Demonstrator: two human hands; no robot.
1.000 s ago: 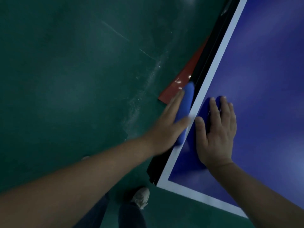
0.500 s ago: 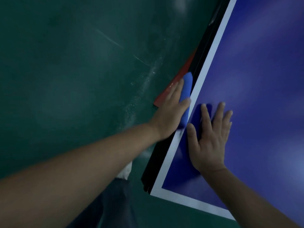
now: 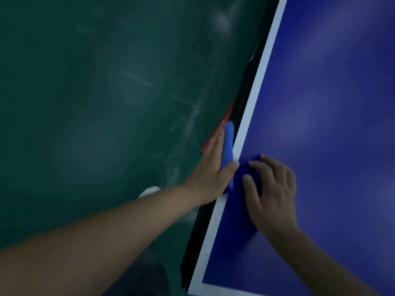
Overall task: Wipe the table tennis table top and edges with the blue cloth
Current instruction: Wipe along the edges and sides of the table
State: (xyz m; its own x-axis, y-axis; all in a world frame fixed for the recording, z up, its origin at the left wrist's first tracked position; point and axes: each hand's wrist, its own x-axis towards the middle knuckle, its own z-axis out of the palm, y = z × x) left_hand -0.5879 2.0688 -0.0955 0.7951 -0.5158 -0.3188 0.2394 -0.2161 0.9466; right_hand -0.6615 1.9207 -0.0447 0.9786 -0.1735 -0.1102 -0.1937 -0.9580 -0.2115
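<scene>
Blue cloth: folded over the worktop's left edge. Our left hand, fingers straight, presses it against the side; our right hand, fingers lightly bent, presses it on top. Step: edge wipe. Next, we judge: slide both farther along, pressure even.

The light was dim and cool. Pale, soft glare patches lay on the table top and the green floor. The right hand was motion-blurred; the white edge line bowed slightly.
</scene>
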